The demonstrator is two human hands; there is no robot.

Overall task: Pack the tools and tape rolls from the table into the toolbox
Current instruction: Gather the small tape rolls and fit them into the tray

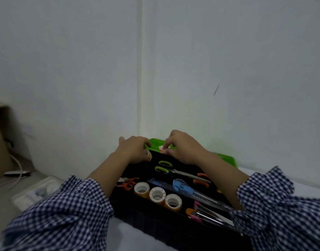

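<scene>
Both hands are reaching to the far end of the black toolbox on the white table — the right hand is pinching a small white tape roll with red marks between thumb and fingertips. The left hand is curling its fingers round a tan roll, mostly hiding it. Nearer in the box, three yellowish tape rolls are standing in a row — green-handled scissors are lying beyond them.

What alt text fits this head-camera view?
Two hands reach over the far end of a black toolbox: the right hand pinches a small white tape roll, the left hand grips a tan roll. Scissors and three tape rolls lie inside.
</scene>
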